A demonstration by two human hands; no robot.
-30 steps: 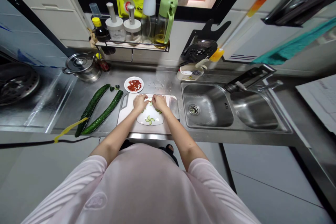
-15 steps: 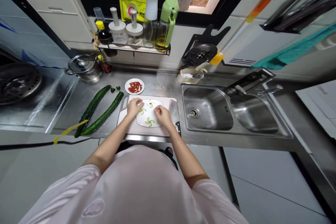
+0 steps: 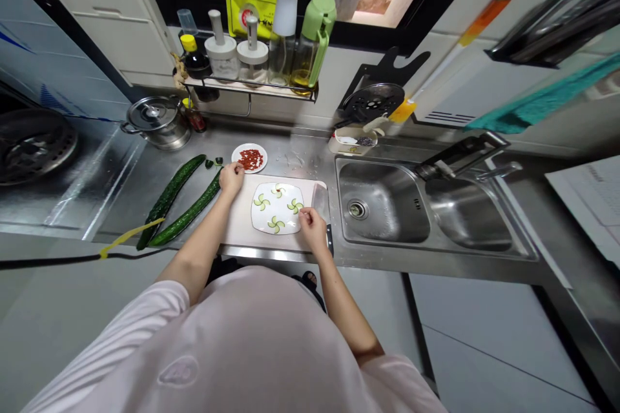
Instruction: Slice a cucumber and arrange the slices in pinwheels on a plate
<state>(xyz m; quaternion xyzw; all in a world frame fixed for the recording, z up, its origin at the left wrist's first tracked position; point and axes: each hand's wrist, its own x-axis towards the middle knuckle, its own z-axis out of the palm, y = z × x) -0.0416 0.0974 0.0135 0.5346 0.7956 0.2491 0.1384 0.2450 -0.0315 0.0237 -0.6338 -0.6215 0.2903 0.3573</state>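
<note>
A white squarish plate (image 3: pixel 265 195) lies on the cutting board (image 3: pixel 242 222), with pinwheels of thin cucumber slices near its edges. A small red bit marks the middle of the top pinwheel (image 3: pixel 278 190). My right hand (image 3: pixel 314 231) is at the plate's right rim, fingertips pinched beside the right pinwheel (image 3: pixel 295 206). Just below a small round plate (image 3: pixel 234 156) of red pieces (image 3: pixel 250 159), my left hand (image 3: pixel 231 181) has its fingers curled together, covering one end of a cucumber (image 3: pixel 194 211). Whatever either hand pinches is too small to see.
A second cucumber (image 3: pixel 169 197) and small cucumber ends lie left of the board. A knife (image 3: pixel 330 240) rests along the board's right edge. The sink (image 3: pixel 387 200) is to the right, a steel pot (image 3: pixel 157 122) at the back left. Bottles stand on a wall rack (image 3: pixel 256 87).
My left hand has moved from the white plate up and left to beside the small plate. My right hand has drawn right and down to the rim, exposing the right pinwheel.
</note>
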